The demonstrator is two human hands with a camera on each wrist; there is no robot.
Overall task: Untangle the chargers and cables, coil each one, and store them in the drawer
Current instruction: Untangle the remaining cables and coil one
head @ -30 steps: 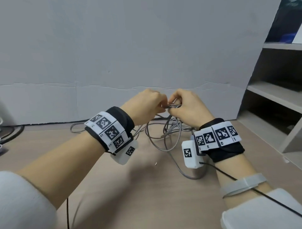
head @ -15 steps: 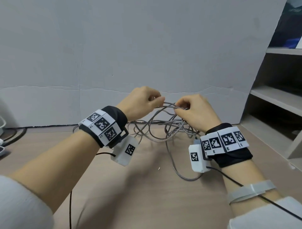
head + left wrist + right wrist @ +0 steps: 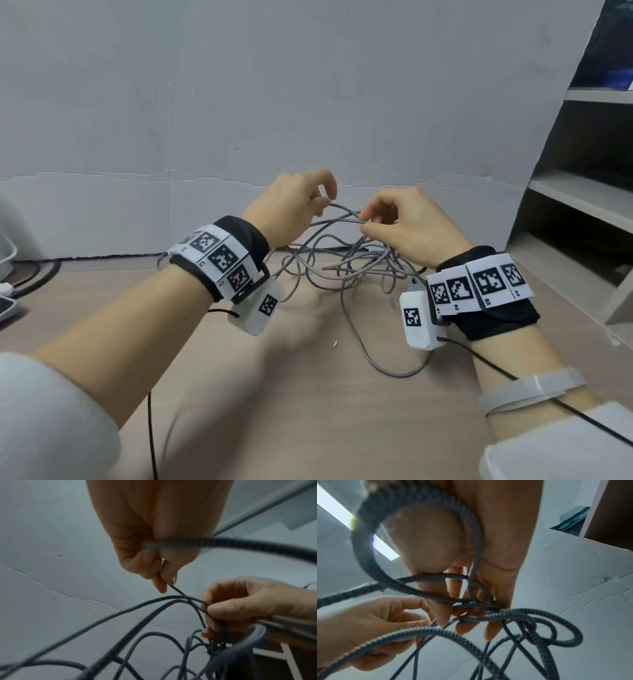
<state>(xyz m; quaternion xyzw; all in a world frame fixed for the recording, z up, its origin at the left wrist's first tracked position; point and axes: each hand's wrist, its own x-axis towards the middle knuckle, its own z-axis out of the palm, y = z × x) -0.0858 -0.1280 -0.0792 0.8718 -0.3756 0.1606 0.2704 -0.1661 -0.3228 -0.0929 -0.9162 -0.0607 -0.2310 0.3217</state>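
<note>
Tangled cables (image 3: pixel 346 260) hang between left hand (image 3: pixel 291 209) and right hand (image 3: pixel 407 226); both pinch strands.

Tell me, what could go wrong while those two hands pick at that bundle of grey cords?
Two risks, I would guess. The left hand pinches one strand while the right hand holds several strands of the tangled cables; pulling them apart could tighten a knot rather than free it. Loops also wrap around the right hand's fingers, so they might snag there. No drawer is in view.
</note>
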